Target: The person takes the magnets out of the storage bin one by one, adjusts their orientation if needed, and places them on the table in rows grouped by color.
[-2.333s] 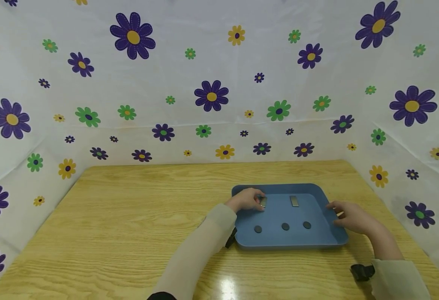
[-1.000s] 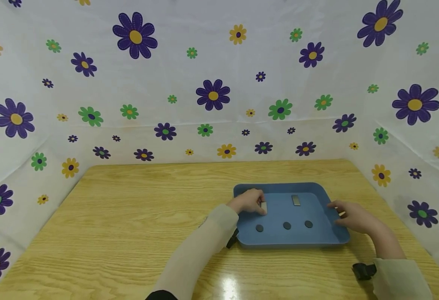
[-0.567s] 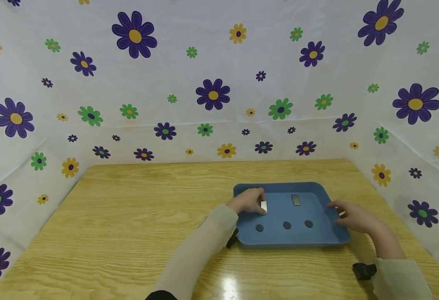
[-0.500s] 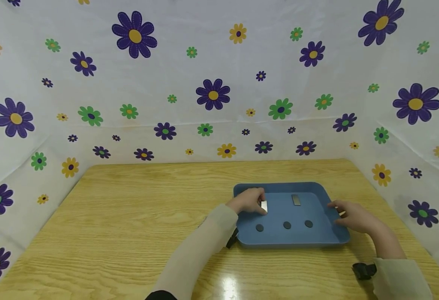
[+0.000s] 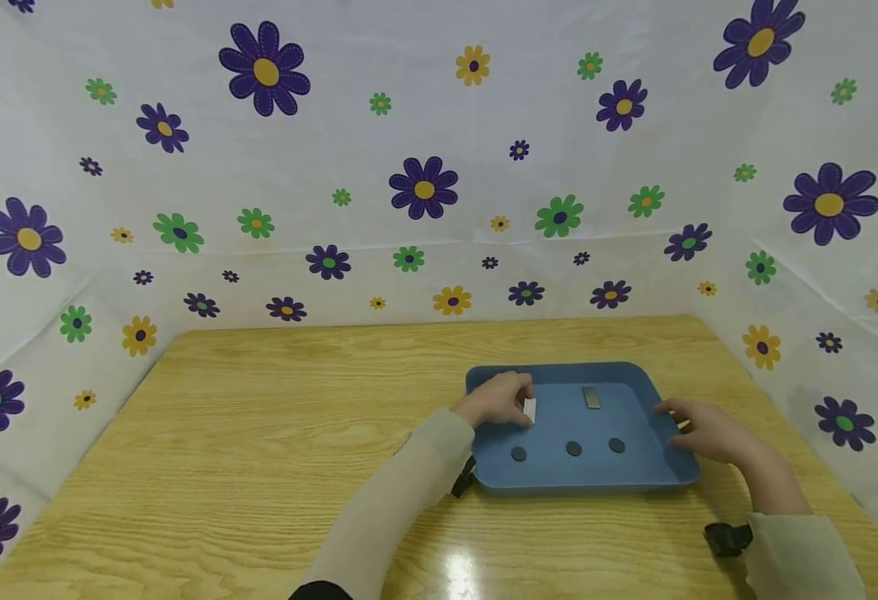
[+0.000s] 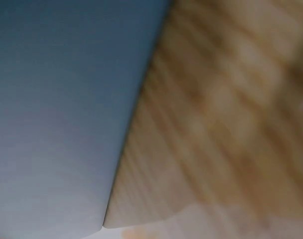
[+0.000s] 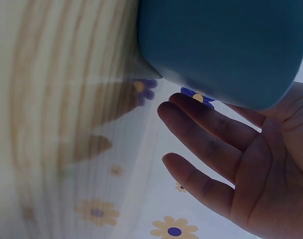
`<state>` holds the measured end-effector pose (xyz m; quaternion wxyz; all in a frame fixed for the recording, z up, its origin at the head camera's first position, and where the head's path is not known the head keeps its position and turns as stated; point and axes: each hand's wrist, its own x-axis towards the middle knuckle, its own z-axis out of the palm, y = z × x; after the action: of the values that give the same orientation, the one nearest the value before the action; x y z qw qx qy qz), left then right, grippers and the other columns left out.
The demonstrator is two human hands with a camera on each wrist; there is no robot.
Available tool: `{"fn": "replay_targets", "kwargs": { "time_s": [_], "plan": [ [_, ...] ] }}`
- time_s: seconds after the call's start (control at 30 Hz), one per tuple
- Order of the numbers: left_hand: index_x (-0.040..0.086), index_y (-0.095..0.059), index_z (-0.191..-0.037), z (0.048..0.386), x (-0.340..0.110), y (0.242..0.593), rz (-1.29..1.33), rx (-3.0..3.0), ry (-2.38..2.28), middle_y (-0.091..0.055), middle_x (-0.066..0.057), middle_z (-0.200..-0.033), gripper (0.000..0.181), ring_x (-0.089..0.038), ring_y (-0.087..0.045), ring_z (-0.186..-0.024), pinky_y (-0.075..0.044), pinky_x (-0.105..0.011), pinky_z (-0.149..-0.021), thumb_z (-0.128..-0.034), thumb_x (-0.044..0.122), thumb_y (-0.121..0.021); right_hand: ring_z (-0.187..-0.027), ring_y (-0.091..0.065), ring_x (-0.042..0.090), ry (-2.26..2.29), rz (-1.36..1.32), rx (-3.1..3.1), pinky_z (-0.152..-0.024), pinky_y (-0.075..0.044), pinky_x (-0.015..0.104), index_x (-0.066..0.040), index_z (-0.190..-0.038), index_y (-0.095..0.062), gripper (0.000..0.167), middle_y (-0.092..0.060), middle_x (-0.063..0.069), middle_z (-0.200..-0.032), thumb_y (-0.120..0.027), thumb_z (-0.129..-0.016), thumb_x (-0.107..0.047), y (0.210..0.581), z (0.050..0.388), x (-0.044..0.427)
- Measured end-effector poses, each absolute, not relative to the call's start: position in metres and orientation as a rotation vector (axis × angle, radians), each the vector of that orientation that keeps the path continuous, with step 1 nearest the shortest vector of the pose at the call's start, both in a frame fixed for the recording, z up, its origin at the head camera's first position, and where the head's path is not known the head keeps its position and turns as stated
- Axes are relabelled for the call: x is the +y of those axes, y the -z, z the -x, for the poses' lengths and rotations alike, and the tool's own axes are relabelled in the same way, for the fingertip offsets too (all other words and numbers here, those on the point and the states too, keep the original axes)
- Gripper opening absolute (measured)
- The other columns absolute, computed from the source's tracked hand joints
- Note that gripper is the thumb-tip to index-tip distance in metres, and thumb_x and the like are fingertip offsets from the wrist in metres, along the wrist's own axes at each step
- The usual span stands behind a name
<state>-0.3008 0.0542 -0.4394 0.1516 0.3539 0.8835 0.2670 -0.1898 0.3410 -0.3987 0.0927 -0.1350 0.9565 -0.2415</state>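
Observation:
A blue tray [image 5: 589,479] stands on the table. In it, my left hand [image 5: 497,400] pinches a small flat rectangular metal piece [image 5: 529,410], which shows a bright face; its far part is hidden behind the fingers. A second metal rectangle [image 5: 592,398] lies to the right of it. Nearer the front, three dark round discs [image 5: 574,448] sit in a row. At the tray's right rim rests my right hand [image 5: 709,429], its fingers loosely spread. The right wrist view shows several extended fingers [image 7: 206,134] outside the tray wall, holding nothing; the thumb is hidden.
The wooden table [image 5: 281,433] stretches to the left of the tray. A white flowered cloth [image 5: 363,183] hangs behind and at both sides. The left wrist view shows only the tray's outer wall [image 6: 57,124] and wood grain, both blurred.
My left hand has taken the metal piece between its fingers and shifted it slightly right and towards the front. Its visible face has turned brighter. The right hand stays at the rim.

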Motion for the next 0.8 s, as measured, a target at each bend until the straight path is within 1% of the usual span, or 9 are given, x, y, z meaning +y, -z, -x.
{"fn": "replay_targets", "kwargs": {
  "time_s": [0.27, 0.47, 0.57, 0.8],
  "plan": [
    [0.007, -0.058, -0.099, 0.3038, 0.0522, 0.442, -0.991, 2.564, -0.828, -0.056, 0.0, -0.093, 0.032, -0.009, -0.05, -0.076, -0.042, -0.019, -0.066, -0.0724, 0.014, -0.074, -0.096, -0.047, 0.047, 0.695, 0.394, 2.843, -0.068, -0.046, 0.045, 0.012, -0.114, -0.048, 0.04, -0.05, 0.033, -0.105, -0.061, -0.078, 0.001, 0.3971, 0.1898, 0.3393],
    [0.007, -0.059, -0.102, 0.305, 0.0514, 0.4409, -0.972, 2.55, -0.909, -0.057, -0.001, -0.097, 0.033, -0.008, -0.052, -0.077, -0.043, -0.02, -0.067, -0.0726, 0.014, -0.073, -0.094, -0.048, 0.048, 0.708, 0.407, 2.846, -0.067, -0.047, 0.045, 0.013, -0.113, -0.048, 0.04, -0.049, 0.033, -0.105, -0.061, -0.078, 0.001, 0.3969, 0.1903, 0.3399],
    [0.005, -0.058, -0.104, 0.3044, 0.0498, 0.4388, -0.938, 2.505, -1.036, -0.056, -0.004, -0.099, 0.034, -0.008, -0.055, -0.076, -0.045, -0.019, -0.065, -0.0737, 0.011, -0.072, -0.095, -0.048, 0.047, 0.694, 0.399, 2.853, -0.069, -0.046, 0.045, 0.012, -0.113, -0.048, 0.04, -0.05, 0.032, -0.105, -0.061, -0.078, 0.001, 0.3968, 0.1911, 0.3397],
    [0.004, -0.055, -0.109, 0.3011, 0.0492, 0.4355, -0.815, 2.359, -1.4, -0.053, -0.005, -0.105, 0.037, -0.009, -0.059, -0.08, -0.048, -0.022, -0.063, -0.0756, 0.008, -0.07, -0.094, -0.048, 0.046, 0.687, 0.405, 2.85, -0.068, -0.046, 0.045, 0.013, -0.114, -0.048, 0.041, -0.051, 0.031, -0.104, -0.062, -0.078, 0.0, 0.3983, 0.1897, 0.341]
  ]
}}
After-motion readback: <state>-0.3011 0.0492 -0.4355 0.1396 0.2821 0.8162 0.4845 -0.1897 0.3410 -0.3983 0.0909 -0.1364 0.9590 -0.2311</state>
